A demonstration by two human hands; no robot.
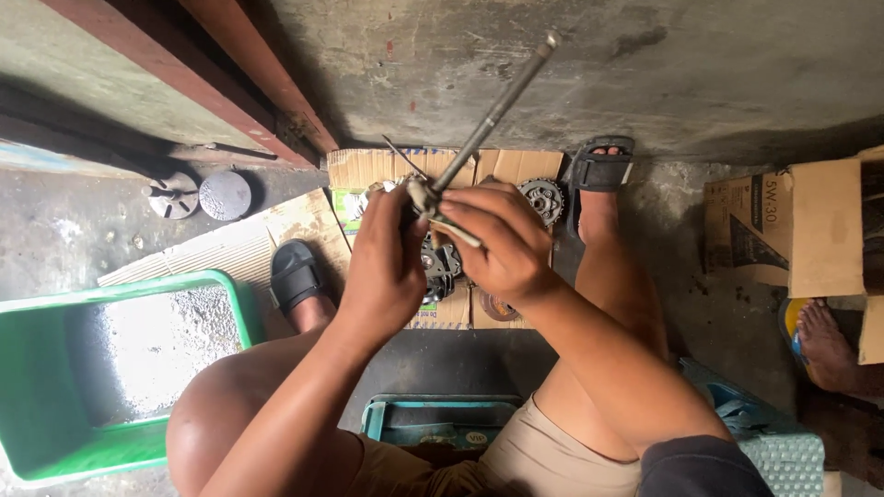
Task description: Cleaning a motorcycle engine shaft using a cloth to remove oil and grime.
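At far left a green tub sits on the floor, holding a grey, wet-looking layer; beyond it two round metal discs lie near the wall. My left hand is raised over the flattened cardboard, fingers curled tight around the lower end of a long metal shaft, which slants up and to the right, its tip well above the floor. My right hand closes on the same joint from the other side, fingers pinching a small fitting where the shaft meets my grip; I cannot tell exactly what that part is. Below my hands, dark gear parts rest on the cardboard, and a toothed sprocket lies just beside my right sandal. Judgement: hold the shaft steady with the left and keep the work above the cardboard, so a dropped piece lands there. At far right, a cardboard box and another person's foot.
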